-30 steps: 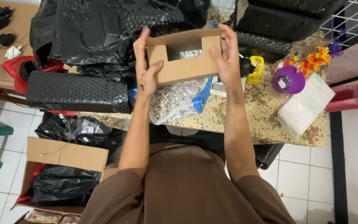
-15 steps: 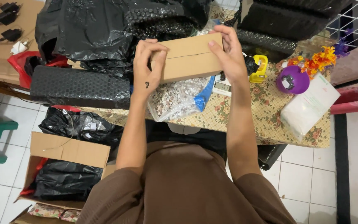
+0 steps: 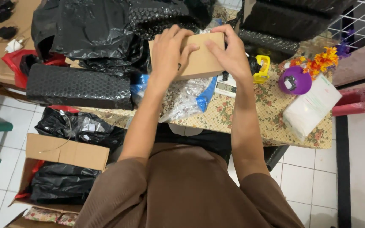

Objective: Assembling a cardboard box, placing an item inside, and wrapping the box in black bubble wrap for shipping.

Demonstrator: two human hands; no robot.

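Note:
A small brown cardboard box [image 3: 203,59] rests on the table with its flaps folded down. My left hand [image 3: 170,52] lies flat on its left half, fingers spread over the top. My right hand [image 3: 229,50] grips its right end, fingers curled over the far edge. Just below the box lies a clear plastic bag of small pale pieces [image 3: 185,98] with a blue strip [image 3: 208,90] beside it.
The flowered tablecloth [image 3: 258,118] carries a yellow tape dispenser [image 3: 262,69], a purple round thing [image 3: 295,80], orange flowers [image 3: 320,61], a white packet [image 3: 311,107] and a black bubble-wrapped parcel [image 3: 79,86]. Black bags [image 3: 89,29] pile at the back. An open carton [image 3: 64,169] stands on the floor.
The box was held up open with its inside showing. Since then its flaps came shut and both hands lowered it and pressed onto its top.

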